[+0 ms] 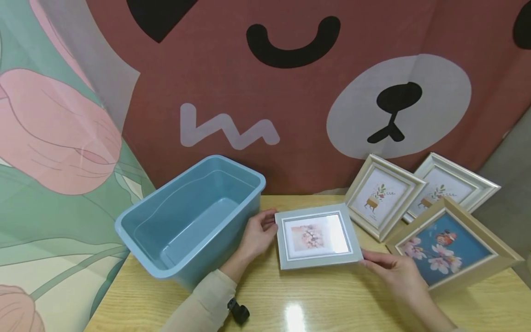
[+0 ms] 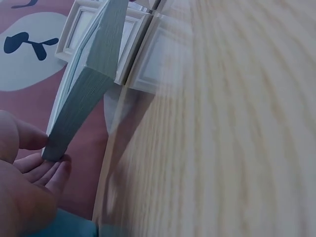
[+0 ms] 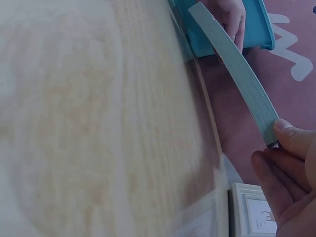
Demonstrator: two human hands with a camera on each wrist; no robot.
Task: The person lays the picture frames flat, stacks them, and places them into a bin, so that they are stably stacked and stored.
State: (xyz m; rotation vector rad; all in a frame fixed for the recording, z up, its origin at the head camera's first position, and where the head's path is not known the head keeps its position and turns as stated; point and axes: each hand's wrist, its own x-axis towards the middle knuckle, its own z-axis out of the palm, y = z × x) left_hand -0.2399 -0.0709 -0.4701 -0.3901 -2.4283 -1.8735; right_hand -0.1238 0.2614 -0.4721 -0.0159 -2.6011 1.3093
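Note:
Between both hands is a picture frame with a pale grey-green border and a pink flower print, face up and tilted toward the head camera. My left hand pinches its left end near the upper corner, thumb on the front side. At the lower right corner, my right hand pinches the frame between thumb and fingers. Both wrist views show the frame's thick side edge held above the wooden tabletop. In the right wrist view the thumb lies against the corner of the frame.
A blue plastic bin stands left, beside my left forearm. On the right are a beige frame with a plant print, a silvery frame behind it, and a larger tan frame with blossoms. A dark strap-like object is by the left sleeve.

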